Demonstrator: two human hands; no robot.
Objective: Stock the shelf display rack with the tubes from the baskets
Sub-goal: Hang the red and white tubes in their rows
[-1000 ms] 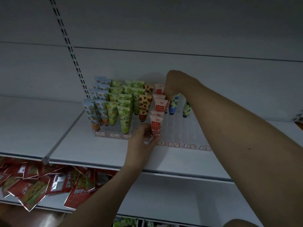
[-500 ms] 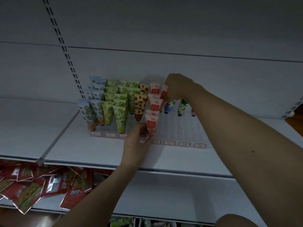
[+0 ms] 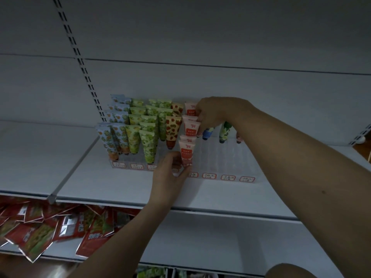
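On rack [image 3: 230, 157], both hands [image 3: 168, 175] on pink tubes [image 3: 187, 152]

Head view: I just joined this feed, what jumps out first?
The clear display rack on the white shelf stands out: its left half is packed with upright blue, green and strawberry-print tubes, its right lanes mostly bare. The left hand pinches the front pink tube at the rack's front edge, while the right hand grips another pink tube further back. Red snack packets lie jumbled on the shelf below, at left.
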